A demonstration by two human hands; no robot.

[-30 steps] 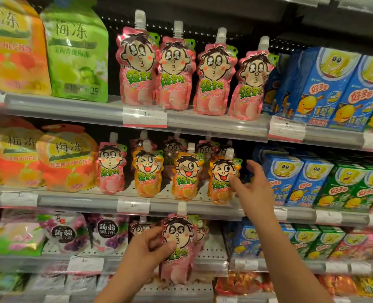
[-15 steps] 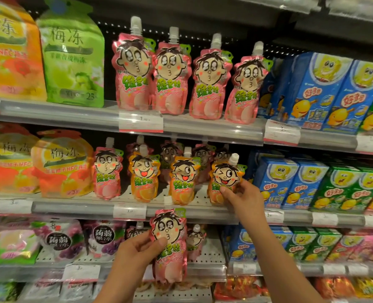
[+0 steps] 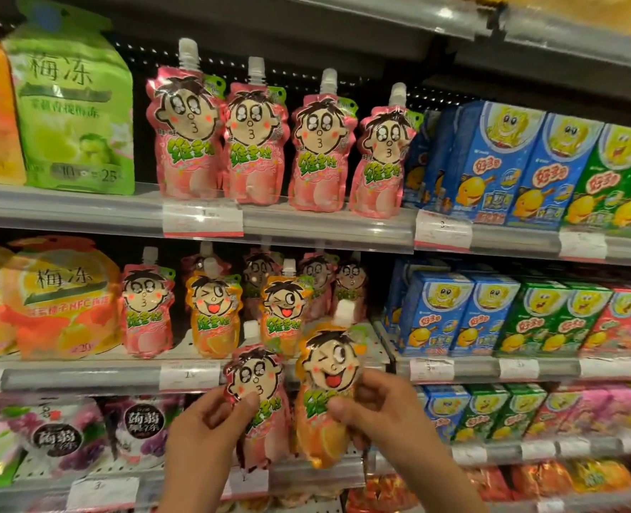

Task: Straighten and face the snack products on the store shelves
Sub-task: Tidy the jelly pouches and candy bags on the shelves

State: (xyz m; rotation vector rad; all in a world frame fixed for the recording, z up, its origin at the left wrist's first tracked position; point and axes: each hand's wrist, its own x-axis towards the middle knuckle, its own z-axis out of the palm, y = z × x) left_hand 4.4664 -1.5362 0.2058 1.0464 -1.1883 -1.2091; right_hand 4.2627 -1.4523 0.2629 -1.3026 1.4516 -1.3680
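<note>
While both hands were raised in front of the lower shelves, the left hand point(image 3: 204, 435) pinched a pink pouch point(image 3: 260, 405) by its upper edge, thumb pressed on the printed face, and the right hand point(image 3: 375, 412) curled its grip round an orange pouch point(image 3: 323, 398) just beside it, the two pouches touching. They hid part of the middle shelf rail point(image 3: 84, 377) and the lower shelf behind. On the middle shelf stood two orange pouches point(image 3: 214, 316) with darker pink ones behind, blurred and seemingly unaligned. Four pink pouches point(image 3: 288, 149) lined the top shelf point(image 3: 84, 207), between a green bag point(image 3: 73, 109) and blue cartons point(image 3: 499, 168).
</note>
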